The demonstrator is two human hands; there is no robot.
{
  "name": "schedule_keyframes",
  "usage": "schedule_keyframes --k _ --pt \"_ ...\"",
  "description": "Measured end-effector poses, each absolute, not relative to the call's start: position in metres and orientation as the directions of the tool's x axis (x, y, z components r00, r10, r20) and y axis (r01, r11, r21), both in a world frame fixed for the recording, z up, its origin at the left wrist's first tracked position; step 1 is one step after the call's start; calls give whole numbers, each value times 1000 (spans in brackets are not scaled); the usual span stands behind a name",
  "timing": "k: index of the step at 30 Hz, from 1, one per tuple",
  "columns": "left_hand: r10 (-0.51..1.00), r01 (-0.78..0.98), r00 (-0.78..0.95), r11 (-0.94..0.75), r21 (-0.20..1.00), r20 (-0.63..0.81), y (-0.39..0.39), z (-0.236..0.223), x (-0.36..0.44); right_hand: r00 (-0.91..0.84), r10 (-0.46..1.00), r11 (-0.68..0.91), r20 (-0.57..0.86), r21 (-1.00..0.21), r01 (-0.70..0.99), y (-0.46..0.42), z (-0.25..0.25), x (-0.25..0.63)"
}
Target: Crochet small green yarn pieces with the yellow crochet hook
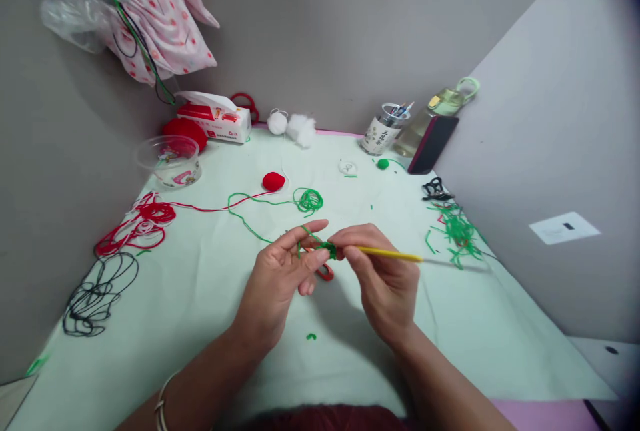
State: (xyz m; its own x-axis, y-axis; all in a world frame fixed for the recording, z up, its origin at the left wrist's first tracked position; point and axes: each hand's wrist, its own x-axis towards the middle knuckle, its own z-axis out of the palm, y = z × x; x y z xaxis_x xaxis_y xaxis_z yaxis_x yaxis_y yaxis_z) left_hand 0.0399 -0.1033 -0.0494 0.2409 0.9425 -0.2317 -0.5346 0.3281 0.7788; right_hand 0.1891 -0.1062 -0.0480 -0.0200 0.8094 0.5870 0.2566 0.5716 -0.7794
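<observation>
My left hand point(280, 271) pinches a small dark green piece of crochet point(329, 250) between thumb and fingers, with green yarn point(250, 228) running over its raised index finger. That strand leads back to a loose green coil point(309, 200) on the table. In my right hand point(384, 278) is a crochet hook with a yellow handle point(390, 254), held like a pencil. Its working tip meets the green piece and is hidden by my fingers. Orange-handled scissors point(325, 272) lie below my hands, partly covered. Nearer me rests a tiny green scrap point(311, 336).
Red and white yarn point(150, 214) and black cord point(95, 301) lie left, near a clear tub point(173, 168) and tissue box point(217, 121). A red ball point(273, 182) sits mid-table. On the right are a pen holder point(381, 131), bottle point(415, 128), phone point(434, 144) and green scraps point(459, 230).
</observation>
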Motion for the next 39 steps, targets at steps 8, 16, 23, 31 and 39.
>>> schedule_keyframes --k 8,16,23,31,39 --pt "881 -656 369 473 588 -296 -97 -46 34 32 825 545 564 -810 219 -103 -50 199" --pt "939 -538 265 334 774 -221 -101 -49 40 36 898 434 438 -897 89 -101 -45 189" --pt "869 -606 391 490 626 -302 -98 -48 39 -94 706 646 702 -584 491 -109 -48 193" --pt "933 -553 264 355 754 -245 -100 -48 39 14 870 483 494 -856 183 -100 -45 193" --pt "924 -562 283 377 736 -257 -104 -49 43 -22 714 649 700 -649 398 -110 -50 187"
